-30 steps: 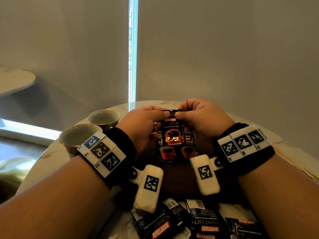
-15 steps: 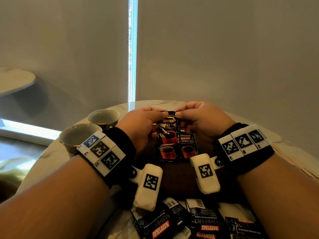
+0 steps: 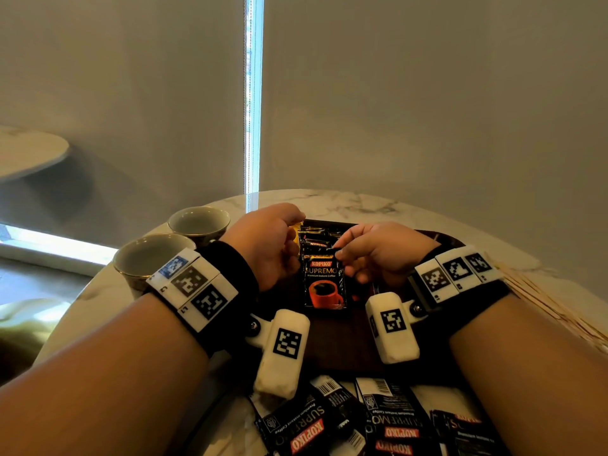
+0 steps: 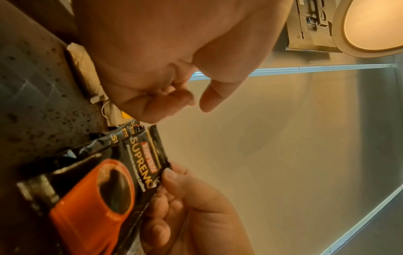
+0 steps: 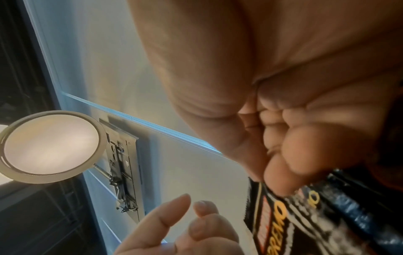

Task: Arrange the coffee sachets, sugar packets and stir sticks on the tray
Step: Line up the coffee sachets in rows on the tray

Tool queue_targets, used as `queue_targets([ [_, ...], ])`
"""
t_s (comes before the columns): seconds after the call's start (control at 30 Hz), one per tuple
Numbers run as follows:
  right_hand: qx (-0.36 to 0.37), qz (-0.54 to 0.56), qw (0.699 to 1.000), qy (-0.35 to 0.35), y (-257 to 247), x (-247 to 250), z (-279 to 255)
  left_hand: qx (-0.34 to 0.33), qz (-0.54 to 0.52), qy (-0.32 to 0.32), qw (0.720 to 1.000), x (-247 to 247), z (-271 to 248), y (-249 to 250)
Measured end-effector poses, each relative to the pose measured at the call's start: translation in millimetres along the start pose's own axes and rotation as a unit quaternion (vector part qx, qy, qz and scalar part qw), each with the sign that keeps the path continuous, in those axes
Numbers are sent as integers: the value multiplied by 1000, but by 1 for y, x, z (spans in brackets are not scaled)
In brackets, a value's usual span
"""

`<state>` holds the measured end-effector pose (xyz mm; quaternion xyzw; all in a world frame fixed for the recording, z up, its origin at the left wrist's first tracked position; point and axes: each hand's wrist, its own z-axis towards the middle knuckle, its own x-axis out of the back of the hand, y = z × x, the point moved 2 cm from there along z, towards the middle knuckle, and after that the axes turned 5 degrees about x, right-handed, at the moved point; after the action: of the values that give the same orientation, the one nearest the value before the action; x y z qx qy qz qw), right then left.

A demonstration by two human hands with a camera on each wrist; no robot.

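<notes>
A black Kopiko Supremo coffee sachet [image 3: 324, 286] [image 4: 104, 186] [image 5: 305, 224] lies face up on the dark wooden tray [image 3: 339, 337]. It overlaps other sachets [image 3: 316, 240] stacked behind it. My right hand [image 3: 342, 255] [image 4: 167, 175] [image 5: 283, 181] pinches its top right corner between thumb and finger. Just left of the sachet, my left hand [image 3: 291, 248] [image 4: 196, 101] [image 5: 191, 207] hovers with fingers loosely curled, thumb apart, and holds nothing. Beige packets with a yellow mark [image 4: 91, 81] [image 3: 297, 230] lie under the left hand.
Several loose sachets [image 3: 355, 422] lie on the marble table in front of the tray. A bundle of wooden stir sticks [image 3: 543, 304] lies to the right of it. Two empty cups [image 3: 197, 222] [image 3: 151, 255] stand at the left.
The left hand has let go of the sachet's top edge and drawn off to the left. The right hand still pinches the sachet, which now lies lower over the others.
</notes>
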<state>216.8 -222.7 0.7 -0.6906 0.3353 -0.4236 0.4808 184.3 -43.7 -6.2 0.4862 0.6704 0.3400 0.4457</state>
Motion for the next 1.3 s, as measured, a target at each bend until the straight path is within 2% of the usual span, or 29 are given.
queue_targets([
  [0.1, -9, -20, 1000, -13, -2, 0, -2, 1, 7, -9, 1000, -2, -2, -1],
  [0.27, 2, -68, 998, -5, 0, 1, 0, 46, 63, -79, 994, -5, -6, -3],
  [0.4, 5, -95, 995, -5, 0, 0, 3, 67, 99, -108, 987, -7, -7, -6],
  [0.6, 9, -104, 994, 0, 0, 3, 4, 104, 128, -121, 979, -7, -7, -9],
  [0.97, 6, -84, 996, 37, -2, 2, 8, 109, 143, -124, 976, -6, -5, -11],
  [1.13, 29, -64, 992, 103, -7, 14, 12, 111, 150, -117, 975, -6, -4, -11],
  [1.3, 20, 33, 981, 190, -2, 27, 18, 101, 146, -116, 977, -6, -4, -11],
])
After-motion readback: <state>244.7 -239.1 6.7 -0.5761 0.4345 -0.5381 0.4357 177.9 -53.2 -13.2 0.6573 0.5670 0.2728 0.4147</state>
